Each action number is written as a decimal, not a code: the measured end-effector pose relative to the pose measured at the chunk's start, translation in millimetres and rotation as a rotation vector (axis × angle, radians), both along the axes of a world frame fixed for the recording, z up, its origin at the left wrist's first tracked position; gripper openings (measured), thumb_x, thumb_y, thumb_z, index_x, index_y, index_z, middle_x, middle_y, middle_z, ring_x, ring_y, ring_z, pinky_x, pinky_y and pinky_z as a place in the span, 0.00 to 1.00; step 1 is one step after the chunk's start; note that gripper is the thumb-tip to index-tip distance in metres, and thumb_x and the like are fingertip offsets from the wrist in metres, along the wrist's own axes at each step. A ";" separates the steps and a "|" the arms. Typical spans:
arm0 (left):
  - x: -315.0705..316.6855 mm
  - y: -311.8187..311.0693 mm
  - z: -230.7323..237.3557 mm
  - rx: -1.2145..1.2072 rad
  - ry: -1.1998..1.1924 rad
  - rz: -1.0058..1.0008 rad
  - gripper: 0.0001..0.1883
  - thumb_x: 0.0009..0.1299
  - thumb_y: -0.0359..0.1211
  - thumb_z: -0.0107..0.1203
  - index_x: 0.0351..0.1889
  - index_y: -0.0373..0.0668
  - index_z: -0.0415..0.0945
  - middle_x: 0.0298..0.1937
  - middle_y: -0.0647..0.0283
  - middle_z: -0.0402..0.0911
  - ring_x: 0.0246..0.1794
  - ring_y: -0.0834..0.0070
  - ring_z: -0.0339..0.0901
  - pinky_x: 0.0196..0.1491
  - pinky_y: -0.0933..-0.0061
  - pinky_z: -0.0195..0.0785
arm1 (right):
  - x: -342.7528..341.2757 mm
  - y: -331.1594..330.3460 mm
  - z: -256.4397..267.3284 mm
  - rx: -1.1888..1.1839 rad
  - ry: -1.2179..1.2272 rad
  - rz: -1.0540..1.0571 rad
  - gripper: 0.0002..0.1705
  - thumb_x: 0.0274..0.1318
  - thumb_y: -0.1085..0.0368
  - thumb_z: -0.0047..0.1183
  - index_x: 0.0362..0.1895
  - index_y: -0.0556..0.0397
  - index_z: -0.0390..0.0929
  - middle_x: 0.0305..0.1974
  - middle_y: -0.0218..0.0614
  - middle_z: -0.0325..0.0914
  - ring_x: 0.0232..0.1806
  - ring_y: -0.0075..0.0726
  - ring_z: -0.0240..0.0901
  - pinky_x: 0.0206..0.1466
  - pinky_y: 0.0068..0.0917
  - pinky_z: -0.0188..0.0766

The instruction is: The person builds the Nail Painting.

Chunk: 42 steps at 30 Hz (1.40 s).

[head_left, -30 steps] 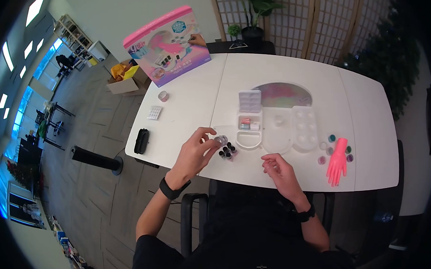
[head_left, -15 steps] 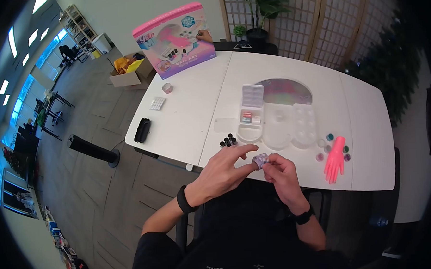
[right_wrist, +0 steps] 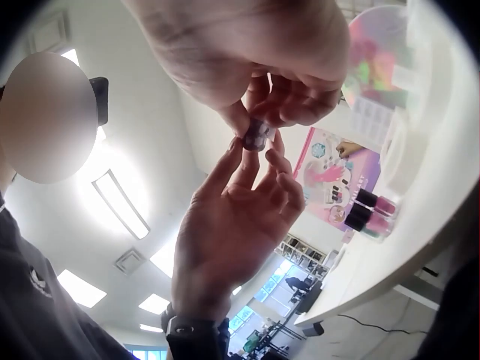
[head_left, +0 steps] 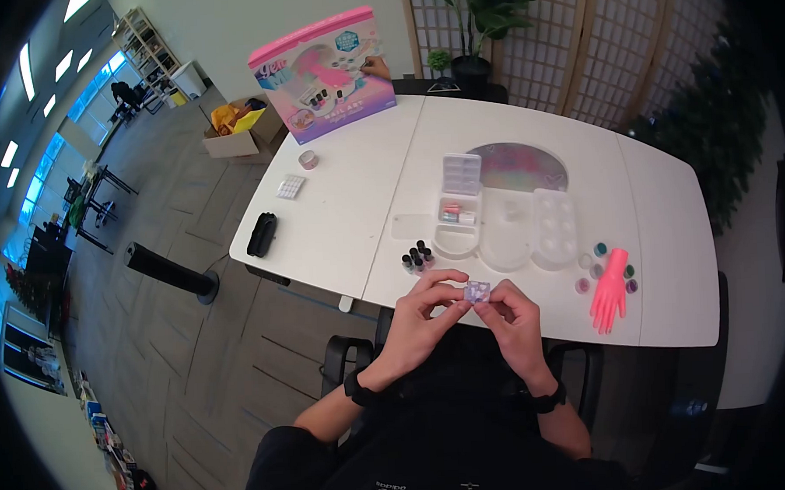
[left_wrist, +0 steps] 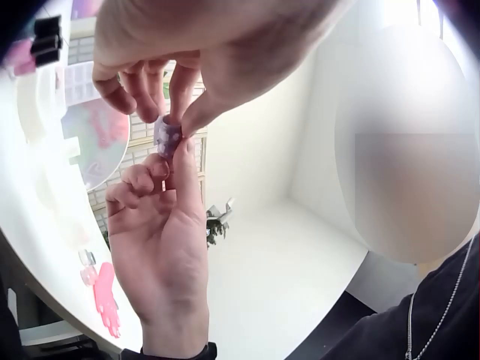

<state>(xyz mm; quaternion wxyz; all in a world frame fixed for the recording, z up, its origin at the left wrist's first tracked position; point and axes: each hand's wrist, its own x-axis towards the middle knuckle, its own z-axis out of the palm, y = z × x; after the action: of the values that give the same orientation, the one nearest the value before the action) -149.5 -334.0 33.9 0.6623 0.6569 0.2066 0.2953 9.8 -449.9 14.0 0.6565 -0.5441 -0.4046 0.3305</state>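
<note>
Over the table's front edge, both hands pinch a small roll of purple patterned film (head_left: 477,292) between thumbs and fingertips. My left hand (head_left: 426,321) has it from the left side, my right hand (head_left: 514,323) from the right. Seen in the left wrist view, the roll (left_wrist: 167,136) is a short cylinder with a pale pattern, thumb tips meeting at its edge. The right wrist view shows the same roll (right_wrist: 257,135) between the two sets of fingertips. Just beyond my left hand stand several black-capped nail polish bottles (head_left: 417,256).
Behind the hands lies a white tray set (head_left: 504,256) with small rolls in one compartment and a mirror (head_left: 525,165). A pink model hand (head_left: 609,292) lies among small pots at right. At left are a black case (head_left: 261,235) and a nail art box (head_left: 324,77).
My left hand carried the roll from beside the polish bottles toward the right hand. The right hand took hold of its other side, and both now hold it closer to my body.
</note>
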 end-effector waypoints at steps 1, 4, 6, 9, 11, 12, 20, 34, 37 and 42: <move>-0.2 -2.2 -1.1 0.062 0.001 0.031 0.09 0.78 0.23 0.66 0.54 0.35 0.90 0.69 0.61 0.78 0.61 0.78 0.79 0.62 0.71 0.76 | -0.6 -1.0 0.8 0.004 0.001 -0.006 0.06 0.72 0.72 0.67 0.45 0.62 0.83 0.39 0.26 0.74 0.37 0.17 0.72 0.43 0.21 0.70; 1.2 -5.0 1.9 0.278 0.025 0.118 0.08 0.76 0.23 0.68 0.50 0.36 0.90 0.66 0.61 0.80 0.58 0.76 0.81 0.61 0.70 0.76 | -6.3 0.4 9.6 0.032 0.076 -0.042 0.06 0.73 0.71 0.66 0.48 0.63 0.85 0.39 0.26 0.74 0.38 0.17 0.72 0.43 0.20 0.69; 1.2 -8.2 4.7 0.400 0.047 0.152 0.07 0.74 0.23 0.69 0.48 0.37 0.90 0.65 0.61 0.81 0.55 0.73 0.83 0.60 0.69 0.77 | -8.5 -0.7 16.2 0.042 0.166 -0.035 0.07 0.74 0.71 0.65 0.49 0.63 0.86 0.39 0.25 0.74 0.38 0.16 0.71 0.43 0.20 0.68; 3.7 -8.8 6.5 0.512 0.063 0.161 0.08 0.70 0.23 0.72 0.46 0.37 0.90 0.63 0.59 0.82 0.52 0.70 0.84 0.59 0.67 0.78 | -5.6 -2.5 17.7 0.039 0.287 0.029 0.07 0.75 0.71 0.63 0.50 0.63 0.87 0.39 0.23 0.74 0.38 0.15 0.70 0.42 0.19 0.66; 5.4 -10.8 5.7 0.539 0.063 0.167 0.09 0.69 0.23 0.72 0.46 0.37 0.89 0.63 0.58 0.82 0.51 0.68 0.85 0.58 0.66 0.78 | 0.5 -5.3 10.1 0.022 0.326 0.075 0.07 0.76 0.72 0.62 0.50 0.62 0.87 0.39 0.22 0.73 0.37 0.14 0.69 0.41 0.18 0.66; 5.7 -10.9 5.9 0.550 0.068 0.170 0.09 0.69 0.23 0.73 0.46 0.37 0.89 0.63 0.58 0.82 0.51 0.67 0.84 0.58 0.65 0.79 | 0.6 -5.3 10.1 0.021 0.341 0.074 0.06 0.76 0.72 0.62 0.50 0.62 0.87 0.39 0.22 0.73 0.36 0.13 0.68 0.40 0.18 0.65; 7.0 -14.7 6.7 0.620 0.067 0.166 0.15 0.66 0.23 0.75 0.49 0.37 0.87 0.65 0.56 0.81 0.52 0.66 0.85 0.57 0.64 0.79 | 1.5 -5.2 5.2 0.016 0.398 0.051 0.05 0.76 0.71 0.62 0.44 0.60 0.84 0.36 0.22 0.73 0.33 0.14 0.65 0.36 0.19 0.62; 0.2 -25.6 16.3 0.611 0.066 0.168 0.18 0.65 0.21 0.74 0.52 0.43 0.89 0.69 0.57 0.78 0.53 0.68 0.85 0.58 0.64 0.79 | 2.2 -8.1 3.1 0.065 0.586 0.141 0.08 0.80 0.63 0.59 0.47 0.56 0.80 0.36 0.24 0.73 0.37 0.19 0.68 0.44 0.24 0.66; 0.8 -22.7 14.2 0.649 0.057 0.159 0.19 0.64 0.23 0.76 0.53 0.43 0.89 0.72 0.55 0.78 0.56 0.66 0.84 0.59 0.63 0.78 | 1.3 -5.5 0.5 0.083 0.537 0.127 0.11 0.81 0.62 0.59 0.42 0.54 0.78 0.36 0.23 0.71 0.37 0.18 0.66 0.44 0.23 0.66; 4.4 -23.6 11.7 0.746 0.023 0.142 0.20 0.63 0.25 0.78 0.53 0.43 0.89 0.78 0.53 0.75 0.63 0.62 0.84 0.62 0.61 0.77 | 1.4 -5.3 0.4 0.094 0.463 0.076 0.15 0.82 0.59 0.58 0.37 0.51 0.76 0.33 0.21 0.68 0.34 0.17 0.62 0.40 0.21 0.62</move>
<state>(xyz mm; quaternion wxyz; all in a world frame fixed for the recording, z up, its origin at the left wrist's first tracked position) -145.1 -357.6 45.7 0.3532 0.8400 0.1374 0.3882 11.1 -455.3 14.4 0.7435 -0.4071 -0.2784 0.4516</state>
